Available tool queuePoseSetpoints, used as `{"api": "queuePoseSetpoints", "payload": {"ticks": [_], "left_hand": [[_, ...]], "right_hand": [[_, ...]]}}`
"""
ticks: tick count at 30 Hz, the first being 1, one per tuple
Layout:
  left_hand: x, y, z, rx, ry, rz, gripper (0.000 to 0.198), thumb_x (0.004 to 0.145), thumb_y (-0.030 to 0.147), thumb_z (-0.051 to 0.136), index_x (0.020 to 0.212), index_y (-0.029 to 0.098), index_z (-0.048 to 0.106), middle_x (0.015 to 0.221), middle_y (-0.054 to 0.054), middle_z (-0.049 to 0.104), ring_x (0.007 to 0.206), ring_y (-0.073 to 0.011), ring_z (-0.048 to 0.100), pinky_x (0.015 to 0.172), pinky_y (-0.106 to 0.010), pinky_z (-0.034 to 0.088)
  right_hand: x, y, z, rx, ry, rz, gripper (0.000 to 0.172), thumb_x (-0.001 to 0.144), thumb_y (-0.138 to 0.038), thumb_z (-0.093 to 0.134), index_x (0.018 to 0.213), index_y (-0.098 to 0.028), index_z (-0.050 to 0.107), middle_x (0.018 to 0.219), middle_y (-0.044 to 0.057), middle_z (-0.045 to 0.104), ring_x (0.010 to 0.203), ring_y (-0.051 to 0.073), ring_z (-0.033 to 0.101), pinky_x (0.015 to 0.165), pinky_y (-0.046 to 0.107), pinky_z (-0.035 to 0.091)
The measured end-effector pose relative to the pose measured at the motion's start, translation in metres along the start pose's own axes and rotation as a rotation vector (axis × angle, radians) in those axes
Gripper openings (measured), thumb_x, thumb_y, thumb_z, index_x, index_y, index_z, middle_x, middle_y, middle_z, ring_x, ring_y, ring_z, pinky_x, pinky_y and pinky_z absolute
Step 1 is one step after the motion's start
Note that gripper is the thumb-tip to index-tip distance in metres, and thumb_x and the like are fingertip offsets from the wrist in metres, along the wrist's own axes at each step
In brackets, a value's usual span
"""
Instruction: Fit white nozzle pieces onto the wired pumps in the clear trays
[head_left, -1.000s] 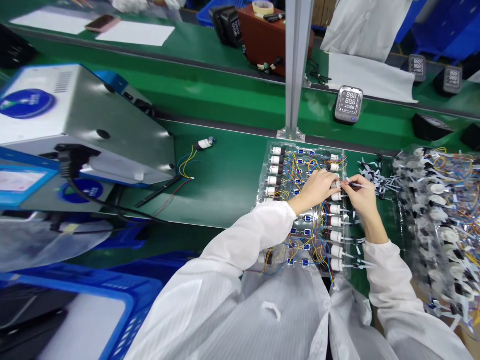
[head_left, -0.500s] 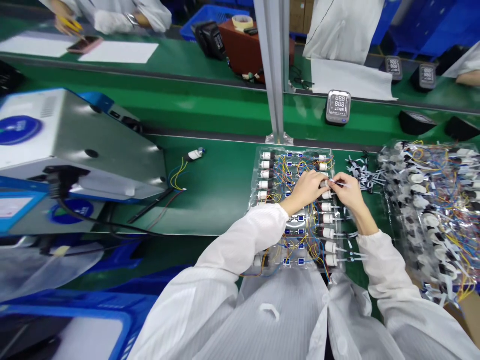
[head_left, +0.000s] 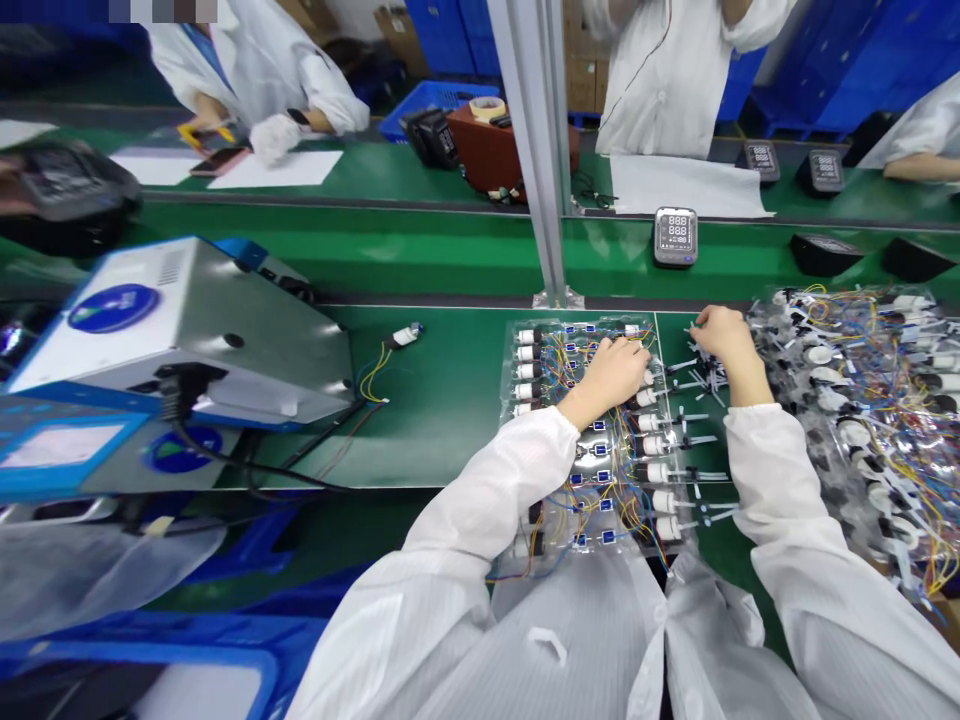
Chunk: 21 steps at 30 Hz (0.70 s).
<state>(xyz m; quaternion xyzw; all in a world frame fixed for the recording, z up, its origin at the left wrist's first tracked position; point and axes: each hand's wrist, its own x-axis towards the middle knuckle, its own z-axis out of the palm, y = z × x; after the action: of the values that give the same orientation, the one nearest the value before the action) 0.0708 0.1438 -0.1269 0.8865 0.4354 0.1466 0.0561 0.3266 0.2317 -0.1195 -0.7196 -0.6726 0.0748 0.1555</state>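
Note:
A clear plastic tray (head_left: 507, 420) lies on the green bench, holding rows of white cylindrical parts (head_left: 654, 445) with blue connectors and yellow, blue and red wires. My left hand (head_left: 613, 372) rests over the tray's upper right rows, fingers curled down near a white cylinder. Whether it grips that part is hidden. My right hand (head_left: 721, 334) sits off the tray, its fingertips just above a heap of small black-and-white plastic pieces (head_left: 707, 377). Its fingers are close together, and I cannot tell if they hold anything.
To the right lies a heaped tray of wired parts (head_left: 847, 420). A grey machine with blue trim (head_left: 225, 345) stands on the left, and a metal post (head_left: 536, 150) rises behind the tray. Beyond it are a digital monitor (head_left: 674, 237) and co-workers in white coats (head_left: 255, 80).
My right hand has moved up and right, off the tray to the loose plastic pieces. The thin white piece it held is no longer visible. The view has tilted up, showing more of the co-workers.

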Motion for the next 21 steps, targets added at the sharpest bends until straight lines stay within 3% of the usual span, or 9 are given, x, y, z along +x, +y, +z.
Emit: {"api": "queuePoseSetpoints", "payload": {"ticks": [4,7,10,12,17,21], "left_hand": [[0.008,-0.022,0.01,-0.005,-0.072,0.065,0.035,0.102,0.02,0.046,0.129,0.024,0.069,0.128,-0.012,0.066,0.118,-0.0299,0.056,0.095,-0.044,0.042],[0.005,-0.026,0.014,-0.023,-0.042,0.062,0.035,0.103,0.023,0.044,0.129,0.026,0.068,0.126,-0.011,0.065,0.12,-0.0297,0.055,0.096,-0.044,0.043],[0.002,-0.026,0.014,-0.069,-0.015,0.028,0.033,0.103,0.024,0.045,0.128,0.023,0.066,0.128,-0.011,0.066,0.119,-0.0296,0.056,0.096,-0.044,0.044],[0.002,-0.027,0.012,-0.116,-0.003,0.002,0.03,0.101,0.025,0.049,0.127,0.02,0.064,0.129,-0.012,0.066,0.119,-0.0294,0.057,0.097,-0.044,0.045],[0.003,-0.031,0.013,-0.203,0.016,-0.017,0.028,0.1,0.027,0.055,0.126,0.019,0.061,0.129,-0.011,0.069,0.12,-0.0288,0.06,0.099,-0.045,0.046],[0.004,-0.035,0.017,-0.24,0.036,-0.021,0.037,0.101,0.03,0.058,0.136,0.018,0.059,0.137,-0.012,0.067,0.124,-0.0292,0.06,0.103,-0.046,0.047]], "right_hand": [[0.005,0.0,0.01,-0.217,-0.076,0.09,0.02,0.072,-0.015,0.074,0.091,-0.016,0.076,0.093,0.016,0.076,0.104,0.034,0.069,0.102,0.054,0.047],[0.0,0.002,0.001,-0.128,0.018,0.039,0.033,0.077,-0.014,0.067,0.11,-0.017,0.072,0.097,0.016,0.076,0.102,0.033,0.069,0.098,0.048,0.049],[-0.007,-0.001,-0.017,0.075,0.194,-0.079,0.048,0.081,-0.014,0.06,0.129,-0.016,0.062,0.095,0.013,0.074,0.094,0.03,0.068,0.093,0.042,0.052],[-0.012,-0.008,-0.027,0.249,0.251,-0.122,0.044,0.083,-0.017,0.057,0.127,-0.019,0.063,0.087,0.008,0.071,0.083,0.026,0.067,0.088,0.04,0.054],[-0.031,-0.043,-0.033,0.875,0.224,-0.076,0.02,0.087,-0.031,0.057,0.099,-0.023,0.072,0.063,0.0,0.059,0.056,0.018,0.06,0.06,0.034,0.054],[-0.047,-0.072,-0.025,1.11,0.171,-0.059,0.026,0.079,-0.034,0.075,0.102,-0.023,0.075,0.072,0.001,0.068,0.063,0.018,0.069,0.063,0.035,0.061]]}}
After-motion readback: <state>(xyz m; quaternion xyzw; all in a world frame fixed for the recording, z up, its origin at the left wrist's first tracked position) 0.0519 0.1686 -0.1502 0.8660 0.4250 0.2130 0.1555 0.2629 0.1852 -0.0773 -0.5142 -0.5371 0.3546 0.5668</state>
